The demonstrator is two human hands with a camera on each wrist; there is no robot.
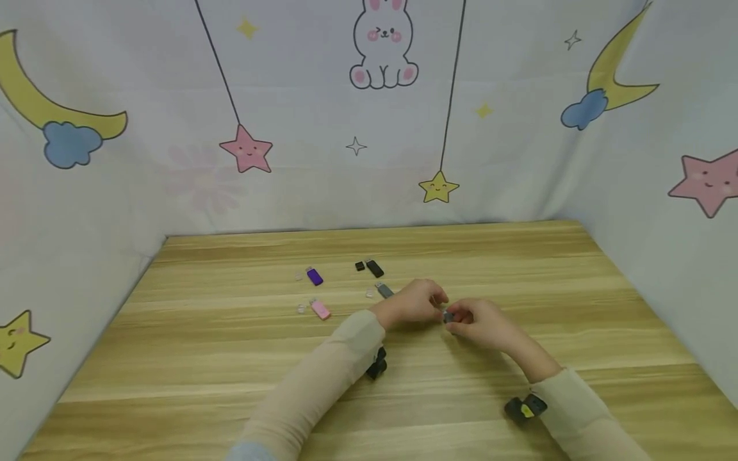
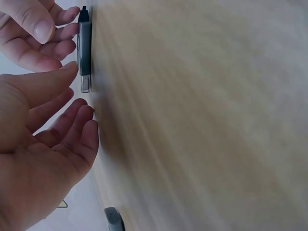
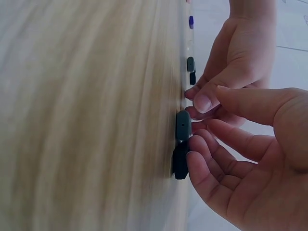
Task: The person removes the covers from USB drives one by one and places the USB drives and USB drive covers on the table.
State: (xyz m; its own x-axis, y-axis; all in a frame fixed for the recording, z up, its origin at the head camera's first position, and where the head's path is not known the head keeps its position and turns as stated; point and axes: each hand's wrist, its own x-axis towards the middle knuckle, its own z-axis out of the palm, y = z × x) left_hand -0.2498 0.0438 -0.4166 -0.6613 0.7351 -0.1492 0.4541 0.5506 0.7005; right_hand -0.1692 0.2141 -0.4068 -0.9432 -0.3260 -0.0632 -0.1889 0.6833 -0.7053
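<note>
A dark grey USB stick (image 1: 448,316) lies on the wooden table between the two hands. In the left wrist view the grey stick (image 2: 85,48) has a clear end, with a black piece (image 2: 83,14) beyond it. The right wrist view has the grey stick (image 3: 183,125) beside a black stick (image 3: 180,161). My left hand (image 1: 412,301) has its thumb and relaxed fingers spread at the grey stick's near side. My right hand (image 1: 481,323) has its fingertips against or close beside the black stick, thumb apart. Exact contact is unclear.
Further left lie a purple stick (image 1: 314,276), a pink stick (image 1: 320,309), a black stick (image 1: 375,268) with a black cap (image 1: 360,266), and another grey stick (image 1: 384,291) partly near my left hand. Small clear caps (image 1: 301,308) lie beside some. A printed curtain stands behind.
</note>
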